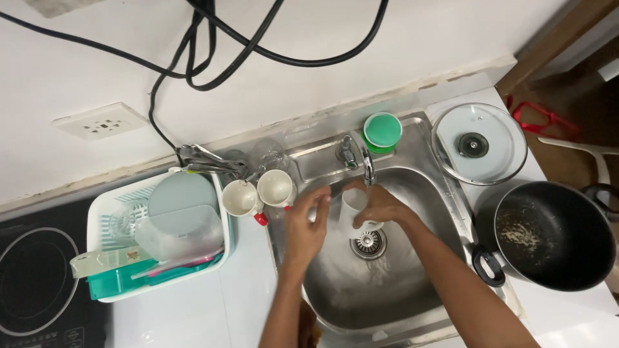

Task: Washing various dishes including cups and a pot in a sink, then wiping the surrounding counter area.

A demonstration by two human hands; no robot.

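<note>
The sink basin (pixel 361 290) lay open at lower centre; the tap (pixel 367 169) stood above, two mugs (pixel 258 192) crowded its left, a black pot (pixel 554 235) its right.

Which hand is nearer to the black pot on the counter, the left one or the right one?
Right. The right hand is over the sink, holding the white cup, on the side toward the black pot. The left hand is beyond the cup, farther away.

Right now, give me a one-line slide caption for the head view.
Both hands, left hand and right hand, hold a white cup under the faucet over the steel sink.
</note>
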